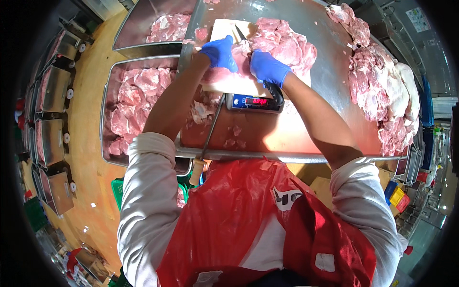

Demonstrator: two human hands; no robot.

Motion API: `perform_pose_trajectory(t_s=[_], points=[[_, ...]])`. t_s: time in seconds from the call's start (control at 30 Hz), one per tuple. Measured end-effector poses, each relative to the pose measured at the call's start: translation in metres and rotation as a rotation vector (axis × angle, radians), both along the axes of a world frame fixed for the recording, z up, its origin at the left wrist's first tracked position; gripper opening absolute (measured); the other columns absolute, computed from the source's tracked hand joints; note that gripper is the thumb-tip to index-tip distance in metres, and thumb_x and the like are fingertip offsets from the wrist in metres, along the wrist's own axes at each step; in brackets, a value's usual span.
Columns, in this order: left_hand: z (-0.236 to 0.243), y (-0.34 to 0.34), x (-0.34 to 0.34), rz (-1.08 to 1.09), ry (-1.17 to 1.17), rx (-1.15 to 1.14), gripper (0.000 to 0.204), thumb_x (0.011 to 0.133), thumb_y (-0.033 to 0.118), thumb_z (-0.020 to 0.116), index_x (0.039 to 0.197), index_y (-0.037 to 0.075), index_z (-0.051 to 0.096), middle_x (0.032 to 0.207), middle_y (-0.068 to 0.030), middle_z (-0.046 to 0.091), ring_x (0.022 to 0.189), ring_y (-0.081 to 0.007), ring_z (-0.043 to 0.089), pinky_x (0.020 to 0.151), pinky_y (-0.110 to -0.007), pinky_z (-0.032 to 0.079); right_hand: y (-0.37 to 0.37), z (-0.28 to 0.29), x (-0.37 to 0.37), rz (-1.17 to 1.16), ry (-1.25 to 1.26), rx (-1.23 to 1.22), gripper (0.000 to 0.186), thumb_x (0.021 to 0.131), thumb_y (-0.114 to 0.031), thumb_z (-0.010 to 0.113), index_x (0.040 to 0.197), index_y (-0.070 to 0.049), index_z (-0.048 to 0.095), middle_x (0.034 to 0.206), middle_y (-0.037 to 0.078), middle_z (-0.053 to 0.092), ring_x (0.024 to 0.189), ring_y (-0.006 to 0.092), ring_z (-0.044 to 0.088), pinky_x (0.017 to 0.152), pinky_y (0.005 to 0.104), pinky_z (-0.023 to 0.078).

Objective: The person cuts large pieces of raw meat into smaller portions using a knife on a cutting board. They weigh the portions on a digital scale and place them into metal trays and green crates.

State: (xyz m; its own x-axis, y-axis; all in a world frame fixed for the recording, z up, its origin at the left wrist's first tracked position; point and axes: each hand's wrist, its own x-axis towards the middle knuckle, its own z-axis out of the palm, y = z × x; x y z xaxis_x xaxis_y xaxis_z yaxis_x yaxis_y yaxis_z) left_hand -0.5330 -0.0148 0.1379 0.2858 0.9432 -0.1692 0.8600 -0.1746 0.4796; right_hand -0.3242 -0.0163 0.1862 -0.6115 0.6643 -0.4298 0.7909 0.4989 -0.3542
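My left hand [221,53], in a blue glove, is closed on the edge of a raw pink meat piece [217,75] lying on a white cutting board [229,88]. My right hand [268,68], gloved alike, grips the same meat from its right side; its fingertips are partly hidden. Beyond the hands lies a dark knife blade [240,32]. A heap of raw meat [282,40] covers the board's right part. In front of the board sits a blue digital scale [256,102] with a lit red display. A black curved thing [274,93] shows below my right wrist; its kind is unclear.
A long hooked metal rod with a wooden handle [196,172] lies over the metal table's front edge [229,154]. Metal bins of meat [108,95] stand to the left. More large meat cuts [382,86] are piled at the table's right.
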Motion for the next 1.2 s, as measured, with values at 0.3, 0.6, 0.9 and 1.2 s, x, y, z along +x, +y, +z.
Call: perform_pose_trajectory(t_s=[0.3,0.6,0.9,1.2], points=[[0.041,-0.017,0.017,0.062,0.130,-0.137,0.076,0.059,0.039,0.085,0.113,-0.007,0.059,0.103,-0.0267,0.071,0.097,-0.0390,0.070,0.083,-0.044,0.055,-0.036,-0.024,0.007,-0.106,-0.066,-0.056,0.023,0.087,-0.005,0.059,0.107,0.006,0.064,0.108,0.030,0.067,0.102,0.0435,0.067,0.089,0.0445,0.053],[0.050,-0.056,0.029,0.108,0.242,0.152,0.066,0.063,0.039,0.082,0.113,0.003,0.058,0.098,-0.0152,0.073,0.093,-0.0320,0.071,0.084,-0.051,0.042,-0.077,-0.044,0.063,0.153,-0.075,0.286,0.038,0.088,-0.008,0.053,0.122,0.007,0.053,0.093,0.025,0.066,0.086,0.0397,0.065,0.074,0.0434,0.054],[0.020,-0.127,0.039,0.282,-0.156,0.782,0.070,0.064,0.042,0.085,0.118,0.008,0.058,0.091,-0.0063,0.064,0.083,-0.0263,0.064,0.077,-0.044,0.038,-0.170,0.035,0.108,-0.330,0.140,0.008,0.021,0.096,-0.008,0.048,0.109,0.007,0.042,0.074,0.029,0.063,0.068,0.0486,0.064,0.060,0.0565,0.050],[0.016,-0.134,0.051,0.325,0.003,0.707,0.075,0.059,0.043,0.088,0.116,0.007,0.056,0.091,-0.0098,0.066,0.087,-0.0296,0.065,0.076,-0.045,0.042,-0.029,0.011,-0.007,-0.027,0.245,0.394,0.023,0.087,-0.011,0.056,0.096,0.007,0.067,0.084,0.028,0.067,0.082,0.0440,0.067,0.074,0.0527,0.054]])
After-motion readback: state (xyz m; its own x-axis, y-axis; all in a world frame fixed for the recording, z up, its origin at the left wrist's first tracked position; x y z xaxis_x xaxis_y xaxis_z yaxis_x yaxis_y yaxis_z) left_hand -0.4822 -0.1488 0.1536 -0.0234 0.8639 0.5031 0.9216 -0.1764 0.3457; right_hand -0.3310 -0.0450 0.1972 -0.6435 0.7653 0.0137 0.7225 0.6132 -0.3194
